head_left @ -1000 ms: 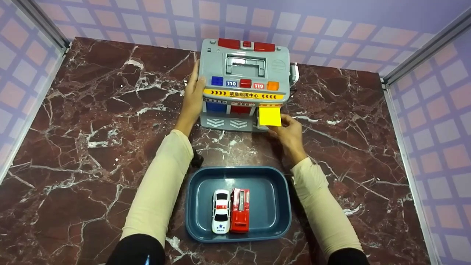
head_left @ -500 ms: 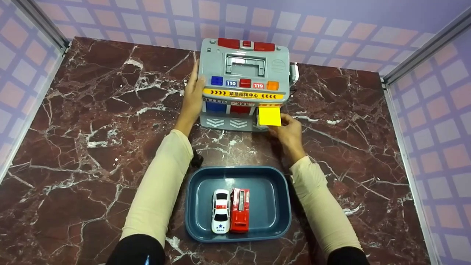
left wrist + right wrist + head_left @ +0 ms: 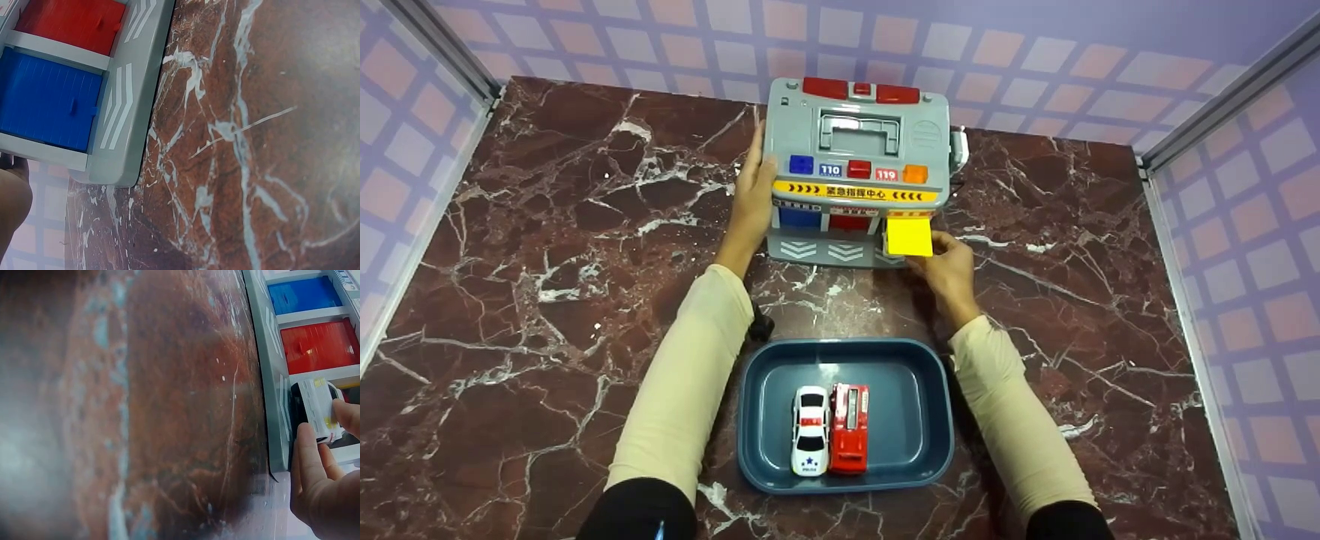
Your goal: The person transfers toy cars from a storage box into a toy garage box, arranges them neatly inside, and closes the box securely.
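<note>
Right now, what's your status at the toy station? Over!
Left fingers against toy emergency station. Right fingers pinching white toy vehicle. Yellow door raised; nothing seems in the way.

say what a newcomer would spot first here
Probably the grey plastic toy station at the back, with a bright yellow square flap jutting from its right front. By the flap, the right hand pinches a small boxy white toy; the left hand rests against the station's opposite side. In front, a white toy police car and red toy truck lie side by side in a dark blue rectangular tray.
</note>
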`<state>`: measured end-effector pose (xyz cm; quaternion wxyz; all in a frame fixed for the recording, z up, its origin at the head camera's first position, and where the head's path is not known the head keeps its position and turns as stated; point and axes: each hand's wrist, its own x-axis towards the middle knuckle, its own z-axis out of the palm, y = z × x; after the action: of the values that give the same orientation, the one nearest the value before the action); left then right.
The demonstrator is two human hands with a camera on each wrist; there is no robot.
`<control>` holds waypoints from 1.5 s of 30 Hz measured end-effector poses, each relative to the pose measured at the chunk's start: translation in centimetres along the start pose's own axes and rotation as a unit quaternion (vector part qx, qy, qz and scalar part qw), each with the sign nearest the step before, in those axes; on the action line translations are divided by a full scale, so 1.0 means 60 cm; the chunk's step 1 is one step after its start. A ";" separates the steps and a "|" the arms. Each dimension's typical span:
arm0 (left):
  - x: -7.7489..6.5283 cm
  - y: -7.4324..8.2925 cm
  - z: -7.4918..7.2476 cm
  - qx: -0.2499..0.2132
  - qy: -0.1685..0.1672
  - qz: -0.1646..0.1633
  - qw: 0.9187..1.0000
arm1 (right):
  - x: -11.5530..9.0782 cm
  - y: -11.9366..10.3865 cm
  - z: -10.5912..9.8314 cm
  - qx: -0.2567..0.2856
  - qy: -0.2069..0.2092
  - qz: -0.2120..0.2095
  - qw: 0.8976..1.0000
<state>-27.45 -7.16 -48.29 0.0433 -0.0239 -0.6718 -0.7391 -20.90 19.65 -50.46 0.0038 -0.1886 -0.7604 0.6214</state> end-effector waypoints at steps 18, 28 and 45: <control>0.000 0.001 0.000 -0.015 -0.007 -0.004 1.000 | 0.002 0.004 0.002 -0.064 0.027 -0.046 0.997; -0.001 -0.002 -0.002 0.002 -0.007 0.006 1.000 | 0.003 0.002 0.002 -0.072 0.027 -0.042 0.996; -0.003 0.002 -0.001 0.001 -0.006 0.008 1.000 | 0.008 0.002 0.005 -0.041 0.027 -0.018 0.999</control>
<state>-27.25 -7.21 -48.19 0.0449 -0.0335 -0.6729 -0.7376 -21.41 19.52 -50.75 0.0275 -0.1914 -0.7883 0.5841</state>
